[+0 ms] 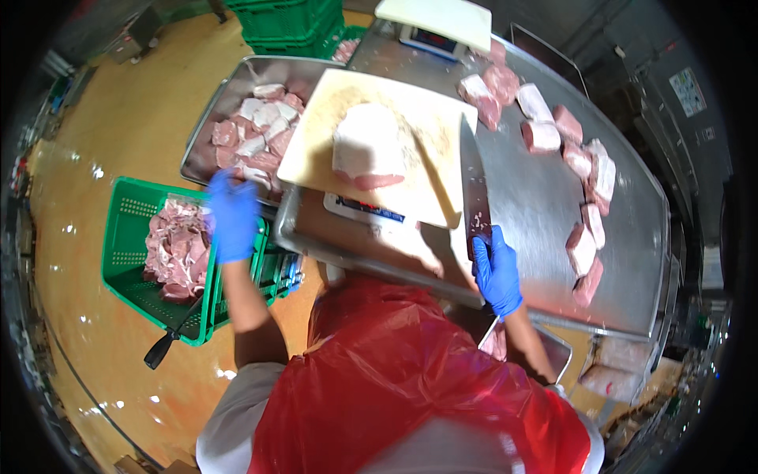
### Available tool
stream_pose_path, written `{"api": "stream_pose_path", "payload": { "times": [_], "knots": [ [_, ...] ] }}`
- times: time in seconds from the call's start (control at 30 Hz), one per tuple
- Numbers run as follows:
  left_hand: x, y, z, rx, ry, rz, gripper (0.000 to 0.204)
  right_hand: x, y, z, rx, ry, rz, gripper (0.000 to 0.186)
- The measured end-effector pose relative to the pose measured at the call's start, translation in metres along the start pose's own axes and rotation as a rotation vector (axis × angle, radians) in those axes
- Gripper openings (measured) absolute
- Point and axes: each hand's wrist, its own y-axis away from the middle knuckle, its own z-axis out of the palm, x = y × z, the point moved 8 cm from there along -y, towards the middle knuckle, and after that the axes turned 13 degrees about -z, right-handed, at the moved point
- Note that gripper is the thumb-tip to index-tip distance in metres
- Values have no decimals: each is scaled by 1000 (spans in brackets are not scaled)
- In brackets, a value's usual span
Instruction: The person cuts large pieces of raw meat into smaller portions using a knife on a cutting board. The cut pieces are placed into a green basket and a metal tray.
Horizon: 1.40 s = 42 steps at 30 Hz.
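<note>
Blue-gloved fingers [480, 257] of the right hand [500, 278] are curled closed round the dark handle of a long, flecked steel knife [475, 182], its blade running along the right edge of a pale board [312, 150]. Over on the other side, the left hand [234, 221] blurs near the tray's edge; I can't tell how far open it is or whether it holds anything. Midway on the board sits a rounded block of meat [369, 142], smooth white fat on top, pink lean showing along the near edge. Pink-and-white chunks fill the shiny metal tray [197, 150], and more lie scattered over the smooth metal bench [545, 221]. The left hand and forearm partly cover a perforated green plastic basket [122, 237] of ragged trimmings [175, 245]. A white-topped scale [436, 24] stands at the far end, partly blocking the meat beside it.
</note>
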Motion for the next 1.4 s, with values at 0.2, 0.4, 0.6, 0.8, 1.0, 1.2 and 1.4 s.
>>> {"api": "stream_pose_path", "payload": {
  "times": [0.2,0.4,0.6,0.8,1.0,1.2,1.4],
  "knots": [
    [117,26,217,-287,-564,186,116,-8,-35,3,181,-162,63,19],
    [131,4,242,-704,-455,944,107,13,-21,2,145,-139,125,16],
    [80,40,175,-98,310,721,42,16,-27,30,25,113,-17,16],
    [66,42,173,-299,489,168,4,-32,-113,78,41,167,-202,21],
    [41,34,167,-181,501,252,6,-59,-179,128,-140,329,-282,26],
    [6,40,110,27,263,240,4,8,-76,68,-587,540,-159,22],
    [1,37,92,60,381,140,17,29,-20,-37,-716,737,-115,20]
  ]
}}
